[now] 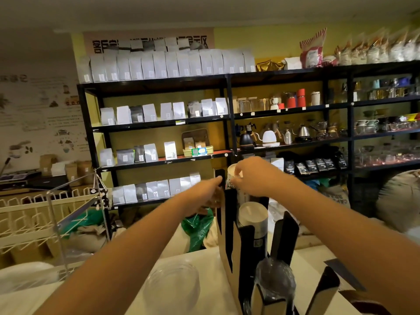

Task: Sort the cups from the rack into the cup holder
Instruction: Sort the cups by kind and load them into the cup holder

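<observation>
Right hand (254,176): fingers closed on the rim of the patterned paper cup (233,178), at the cup holder's (229,235) far slot
Left hand (204,196): against the holder's side, grip unclear
Rack (34,214): left
Writing: blurred, unreadable

A white table (204,258) runs across the bottom of the view. A tall black and tan cup holder (229,235) stands on it right of centre, its slots holding stacks of cups. Just left of the holder, a blurred stack of clear plastic lids or cups (172,285) rests on the tabletop. At the left edge stands a cream wire rack (34,214) with a clear frame. A dark flat piece (343,275) lies at the right.
</observation>
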